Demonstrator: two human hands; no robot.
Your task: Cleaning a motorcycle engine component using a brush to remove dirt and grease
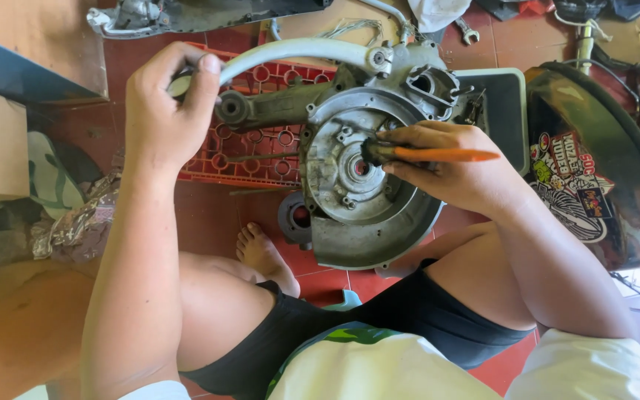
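Head view, listed from the body outward:

- Knees (209, 296) in black shorts sit nearest, spread apart; a bare foot (264, 255) rests on the red tile floor (216, 215) between them, below the left hand.
- Right hand (446, 167) is clenched around a brush (438, 155) with an orange handle. Its long axis runs level across the frame: handle end points right, past the knuckles, and the dark bristle end points left, pressed near the hub of the casing.
- Engine casing (364, 200), grey and round, stands on edge just past the knees, its open face toward the camera. Its lower rim nearly meets the right thigh; left of it lies open floor.
- Left hand (168, 104) grips a pale curved arm (298, 52) that arches from the casing's top, thumb over, fingers wrapped under. The forearm runs straight up from the left knee, wrist slightly bent.
- Red crate (261, 148) lies behind the casing, right of the left hand.
- Grey tray (509, 104) sits above the right hand.
- Dark stickered panel (594, 170) curves right of the right wrist, close to the forearm, crowding that side.
- Wrench (468, 31) lies farthest, on the floor.
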